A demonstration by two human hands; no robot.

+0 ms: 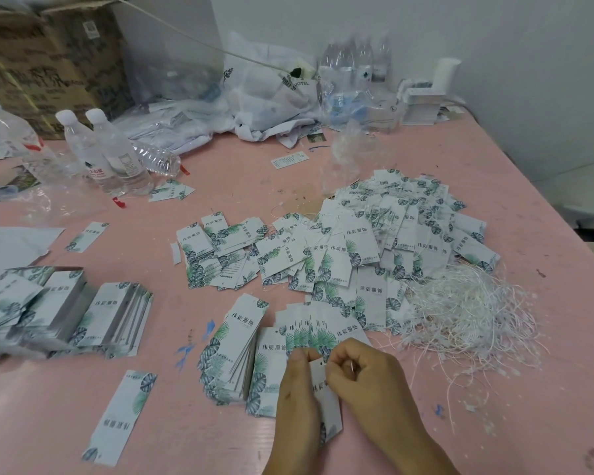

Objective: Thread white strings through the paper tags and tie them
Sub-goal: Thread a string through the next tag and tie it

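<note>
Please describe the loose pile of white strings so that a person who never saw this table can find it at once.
Start from the pink table and go to its right side, just right of the large heap of leaf-printed paper tags. There lies the pile of white strings, beyond the right hand. It is a tangle of thin cords, while everything beside it is flat printed card.

The paper tags (348, 250) at centre read "伟宸服饰" (dark print beside green leaves); a white bag (297, 84) at twelve o'clock shows "HOTEL".
</note>
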